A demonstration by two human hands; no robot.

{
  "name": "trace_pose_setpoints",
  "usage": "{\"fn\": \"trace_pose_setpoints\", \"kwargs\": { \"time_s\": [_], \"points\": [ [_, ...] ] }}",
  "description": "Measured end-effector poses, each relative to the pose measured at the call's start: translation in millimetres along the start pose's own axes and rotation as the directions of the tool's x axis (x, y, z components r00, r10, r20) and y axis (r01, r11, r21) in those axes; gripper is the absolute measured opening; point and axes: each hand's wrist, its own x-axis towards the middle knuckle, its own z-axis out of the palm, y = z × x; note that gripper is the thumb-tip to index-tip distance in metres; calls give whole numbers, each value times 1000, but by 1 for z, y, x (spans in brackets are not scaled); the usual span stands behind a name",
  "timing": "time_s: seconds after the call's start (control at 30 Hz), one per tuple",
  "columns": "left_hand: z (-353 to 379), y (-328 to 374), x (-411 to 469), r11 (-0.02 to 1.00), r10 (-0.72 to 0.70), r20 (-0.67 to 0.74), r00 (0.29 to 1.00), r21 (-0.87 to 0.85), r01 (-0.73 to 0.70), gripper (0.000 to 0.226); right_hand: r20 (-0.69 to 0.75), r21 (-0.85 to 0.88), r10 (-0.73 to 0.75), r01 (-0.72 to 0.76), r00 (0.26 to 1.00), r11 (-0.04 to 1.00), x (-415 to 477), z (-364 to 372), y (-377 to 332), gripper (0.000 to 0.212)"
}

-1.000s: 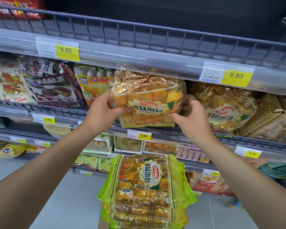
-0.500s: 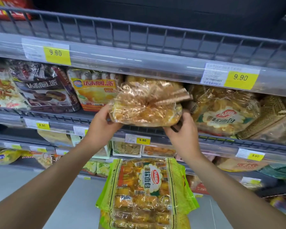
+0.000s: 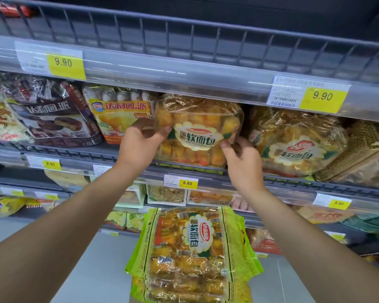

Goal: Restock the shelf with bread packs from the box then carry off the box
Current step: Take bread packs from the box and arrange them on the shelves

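Restocking step: the left hand (image 3: 138, 145) and right hand (image 3: 241, 158) grip the bread pack (image 3: 197, 130) by its sides, upright at the shelf (image 3: 70, 152) front edge; next, I judge, let go and fetch the lower pack (image 3: 190, 248).

shop aisle, price tags (image 3: 323, 96), stocked shelves (image 3: 184, 75)

Bread pack (image 3: 197, 132): clear gold wrap, cream label w/ red logo. Lower pack (image 3: 190, 252): lime-green patterned edges. Price tags (image 3: 323, 97): yellow. Shelf rail (image 3: 184, 36): grey.
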Motion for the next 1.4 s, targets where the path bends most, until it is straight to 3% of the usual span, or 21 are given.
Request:
{"fn": "trace_pose_setpoints", "kwargs": {
  "time_s": [0.2,0.43,0.57,0.67,0.77,0.93,1.07,1.2,1.27,1.4],
  "points": [
    [-4,-1,6,996,-36,19,999,82,35,51,4,11,105,-105,994,994,9,2,-2,36],
    [-9,1,-10,995,-27,95,995,95,18,64,52,-23,113,-112,992,994,-6,-2,-6,34],
    [-11,-6,-21,996,-13,120,993,94,2,49,86,-26,84,-82,993,996,-16,-6,-1,40],
    [-14,-13,-31,997,-37,102,994,72,30,68,99,17,86,-88,991,996,-27,-11,4,48],
    [-15,-19,-49,997,10,31,999,72,-13,56,65,77,102,-107,993,991,-43,-18,8,53],
    [-17,-51,-85,991,96,-20,995,100,-93,12,0,128,73,-72,997,989,-72,-30,30,26],
    [-22,-96,-102,970,19,83,996,239,-39,11,12,60,125,-126,992,990,-89,-39,68,15],
    [-23,-149,-111,904,-189,169,967,415,104,8,50,-138,266,-257,963,957,-101,-47,118,11],
    [-21,-171,-115,852,-342,182,922,475,222,9,73,-233,378,-353,923,906,-105,-47,140,25],
    [-10,-199,-122,724,-531,196,825,611,321,42,177,-442,563,-445,808,779,-110,-41,180,58]
  ]
}}
